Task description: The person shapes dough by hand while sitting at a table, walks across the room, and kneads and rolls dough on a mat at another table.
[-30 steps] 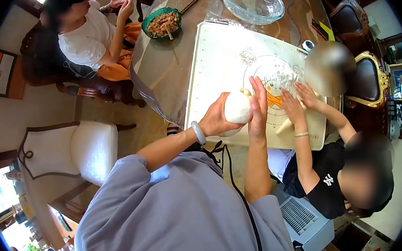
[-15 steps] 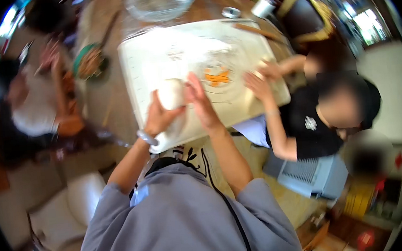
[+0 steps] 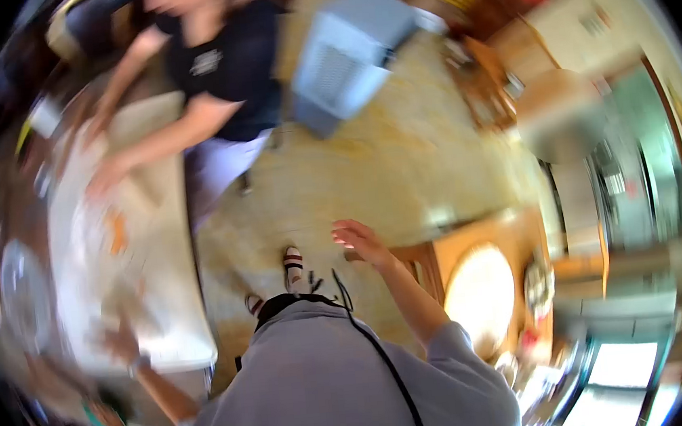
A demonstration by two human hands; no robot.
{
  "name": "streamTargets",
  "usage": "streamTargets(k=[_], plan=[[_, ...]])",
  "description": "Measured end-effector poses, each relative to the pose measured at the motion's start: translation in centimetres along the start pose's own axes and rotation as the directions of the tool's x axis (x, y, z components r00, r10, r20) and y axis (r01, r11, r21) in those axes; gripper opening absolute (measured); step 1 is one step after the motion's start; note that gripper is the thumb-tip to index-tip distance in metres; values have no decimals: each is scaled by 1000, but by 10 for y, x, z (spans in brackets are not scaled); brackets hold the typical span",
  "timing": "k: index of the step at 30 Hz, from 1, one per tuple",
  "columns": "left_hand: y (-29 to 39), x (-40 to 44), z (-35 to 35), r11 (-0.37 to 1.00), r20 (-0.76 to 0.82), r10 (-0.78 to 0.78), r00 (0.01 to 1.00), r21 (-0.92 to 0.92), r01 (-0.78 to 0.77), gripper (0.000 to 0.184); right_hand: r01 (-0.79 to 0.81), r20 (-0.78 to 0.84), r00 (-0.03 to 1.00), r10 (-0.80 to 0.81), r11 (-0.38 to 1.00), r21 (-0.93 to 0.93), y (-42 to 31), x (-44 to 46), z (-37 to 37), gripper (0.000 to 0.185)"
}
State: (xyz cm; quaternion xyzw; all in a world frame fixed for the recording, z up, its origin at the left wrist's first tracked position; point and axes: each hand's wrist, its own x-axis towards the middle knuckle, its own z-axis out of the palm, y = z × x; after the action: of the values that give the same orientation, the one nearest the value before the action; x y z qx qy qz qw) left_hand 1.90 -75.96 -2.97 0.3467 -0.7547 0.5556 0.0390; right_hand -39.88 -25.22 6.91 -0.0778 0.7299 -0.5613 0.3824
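My left hand (image 3: 121, 342) is over the near end of the white mat (image 3: 77, 260), smeared by motion. Whether its fingers hold anything cannot be made out, and the ball of dough is not distinguishable in the blur. Away from the mat, my right hand (image 3: 362, 242) hangs in the air above the floor, fingers stretched out and nothing in them. An orange print (image 3: 117, 231) shows on the mat. At its far end, another person's hand (image 3: 106, 175) reaches onto the mat.
A clear bowl (image 3: 24, 293) stands beyond the mat. A person in a black shirt (image 3: 231, 68) is at the mat's far end, near a blue-grey plastic box (image 3: 344, 58). Right of me, a wooden table (image 3: 450, 256) bears a round pale tray (image 3: 482, 290). Yellowish floor (image 3: 274, 194) lies between.
My view has swung right, putting the mat at the left. My right hand has left the white ball of dough that both hands were at and moved out over the floor.
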Motion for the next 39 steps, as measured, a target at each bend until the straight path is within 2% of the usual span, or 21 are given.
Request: streamTargets(k=[1, 2, 3, 4, 5, 8, 9, 10, 11, 13, 14, 15, 18, 21, 26, 29, 31, 33, 36, 37, 39], plan=[[-14, 6, -8, 998, -3, 33, 999, -48, -33, 64, -29, -94, 995, 34, 998, 62, 2, -18, -13, 38], [-15, 49, -45, 902, 361, -70, 930, -375, 213, 60, -28, -175, 983, 52, 991, 134, -1, -8, -20, 37], [-17, 93, -85, 691, 671, -162, 723, -446, 569, 62, -35, -250, 964, 90, 976, 214, 14, -20, -30, 37], [-5, 86, -94, 585, 489, -96, 867, -677, 446, 56, -16, -306, 946, 109, 956, 292, 42, -35, -42, 38], [11, 99, -125, 364, 310, -10, 951, -884, 292, 43, -3, -344, 929, 136, 932, 362, 65, -42, -53, 38], [76, 123, -254, -58, 47, 53, 997, -997, 50, 22, 96, -420, 898, 128, 876, 473, 119, -60, -98, 39], [101, 200, -265, -219, -45, 103, 994, -975, -21, 18, 93, -455, 874, 171, 860, 502, 78, -23, -90, 39], [126, 211, -302, -316, -116, 131, 985, -946, -70, 12, 103, -467, 867, 171, 856, 506, 84, -17, -106, 38], [143, 227, -341, -247, -201, 123, 972, -955, -166, 8, 140, -489, 858, 156, 845, 516, 80, -5, -128, 38], [173, 255, -405, -369, -213, 202, 956, -921, -127, 4, 180, -514, 841, 168, 809, 560, 76, 7, -160, 38], [184, 268, -440, -403, -221, 217, 951, -908, -119, 12, 196, -538, 826, 167, 811, 551, 72, 10, -185, 38], [201, 279, -462, -422, -232, 218, 948, -898, -122, 10, 205, -554, 816, 166, 812, 546, 62, 14, -207, 38], [248, 313, -517, -478, -270, 215, 939, -867, -140, 11, 223, -598, 785, 164, 825, 519, 44, 25, -271, 37], [284, 359, -568, -499, -277, 283, 918, -860, -105, 10, 271, -639, 745, 194, 787, 555, 46, 47, -332, 37], [396, 460, -630, -505, -426, 321, 846, -832, -228, 14, 386, -728, 629, 273, 703, 597, 72, 72, -398, 35], [460, 526, -709, -643, -611, 344, 713, -707, -295, 17, 401, -744, 495, 448, 642, 653, 90, 70, -425, 32], [499, 556, -782, -684, -703, 358, 614, -646, -340, 21, 511, -771, 380, 512, 578, 636, 96, 58, -436, 30], [530, 575, -862, -723, -829, 329, 452, -529, -444, 24, 580, -781, 232, 579, 562, 589, 108, 46, -443, 26], [580, 591, -979, -785, -917, 297, 265, -392, -479, 25, 652, -723, 90, 685, 508, 563, 134, 37, -456, 19], [602, 594, -1009, -795, -934, 260, 245, -351, -495, 26, 670, -688, 39, 725, 492, 556, 147, 37, -465, 16], [647, 593, -1074, -811, -958, 191, 215, -277, -514, 29, 694, -688, 96, 720, 447, 565, 174, 41, -507, 15]])
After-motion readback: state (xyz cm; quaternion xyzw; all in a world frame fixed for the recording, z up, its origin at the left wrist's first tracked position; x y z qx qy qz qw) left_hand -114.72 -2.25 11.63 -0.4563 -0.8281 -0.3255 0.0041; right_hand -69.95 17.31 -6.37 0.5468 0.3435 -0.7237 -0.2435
